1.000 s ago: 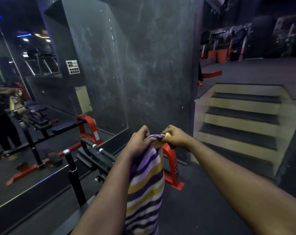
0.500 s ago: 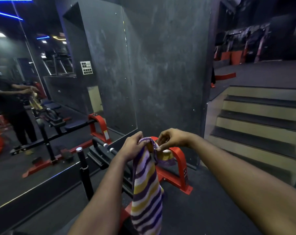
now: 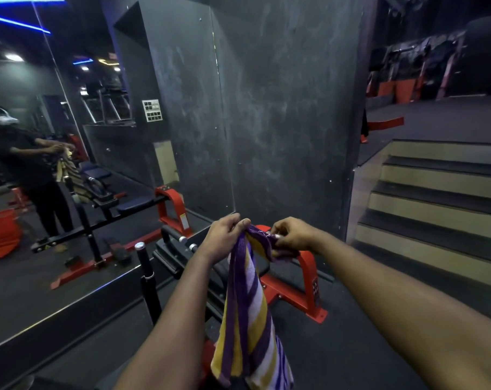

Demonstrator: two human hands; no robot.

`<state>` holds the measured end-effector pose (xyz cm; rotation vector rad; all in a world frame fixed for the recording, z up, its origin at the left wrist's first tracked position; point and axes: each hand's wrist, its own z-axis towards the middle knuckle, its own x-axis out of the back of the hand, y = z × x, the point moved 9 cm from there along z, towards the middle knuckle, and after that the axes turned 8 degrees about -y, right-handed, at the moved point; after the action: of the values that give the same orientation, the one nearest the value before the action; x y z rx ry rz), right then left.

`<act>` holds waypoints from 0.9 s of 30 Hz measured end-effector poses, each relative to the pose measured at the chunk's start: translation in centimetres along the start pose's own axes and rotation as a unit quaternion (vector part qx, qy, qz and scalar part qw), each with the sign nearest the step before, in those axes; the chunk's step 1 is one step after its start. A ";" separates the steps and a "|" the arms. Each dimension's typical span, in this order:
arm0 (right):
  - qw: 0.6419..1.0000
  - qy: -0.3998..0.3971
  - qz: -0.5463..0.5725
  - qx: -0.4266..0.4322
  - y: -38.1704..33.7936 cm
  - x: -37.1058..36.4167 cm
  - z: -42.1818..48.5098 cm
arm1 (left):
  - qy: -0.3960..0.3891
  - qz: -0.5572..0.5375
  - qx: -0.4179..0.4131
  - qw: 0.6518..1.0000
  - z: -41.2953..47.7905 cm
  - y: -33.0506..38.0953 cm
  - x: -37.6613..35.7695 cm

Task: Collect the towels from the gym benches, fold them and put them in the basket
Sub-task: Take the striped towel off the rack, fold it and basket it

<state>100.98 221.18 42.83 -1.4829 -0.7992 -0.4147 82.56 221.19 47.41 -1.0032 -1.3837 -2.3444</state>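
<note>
Striped towel hangs lengthwise in the air over the gym bench; left hand pinches one top corner, right hand pinches the other, likely aligning edges for a fold. Basket not visible.

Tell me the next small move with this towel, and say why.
Probably slide the right hand sideways along the top edge, away from the left hand, to spread the towel. Both hands pinch that edge close together, and the towel hangs below them bunched into a narrow column, too gathered to fold neatly.
</note>
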 end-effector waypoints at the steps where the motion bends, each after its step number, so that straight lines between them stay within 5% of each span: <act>1: 0.998 0.056 0.005 0.007 -0.3 1.0 -0.1 | -0.001 -0.004 0.007 1.000 0.0 -0.2 -0.1; 4: 0.985 0.157 0.014 0.074 -3.4 3.6 -0.6 | -0.014 -0.035 0.050 0.998 -0.4 -1.0 -0.7; 9: 0.987 0.052 -0.064 0.135 -8.4 2.5 -0.4 | -0.089 -0.156 0.062 0.982 -0.6 -0.5 -3.6; 12: 0.988 0.076 -0.036 0.132 -8.0 2.8 -0.7 | -0.072 -0.174 0.038 0.981 -0.5 0.5 -4.1; 18: 0.982 0.116 -0.007 0.150 -7.5 4.4 -1.7 | -0.030 -0.051 0.041 0.997 0.0 0.0 -5.3; 23: 0.946 0.288 -0.004 0.147 -6.2 9.1 -3.1 | -0.077 0.041 0.089 0.992 -0.7 -3.4 -8.0; 27: 0.898 0.435 -0.028 0.053 -2.6 14.1 -5.5 | -0.090 0.123 0.205 0.967 -2.2 -9.8 -7.5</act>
<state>110.03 218.70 54.95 -1.0044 -0.1364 -0.9717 82.08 223.47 35.11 -1.1968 -1.6135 -1.7304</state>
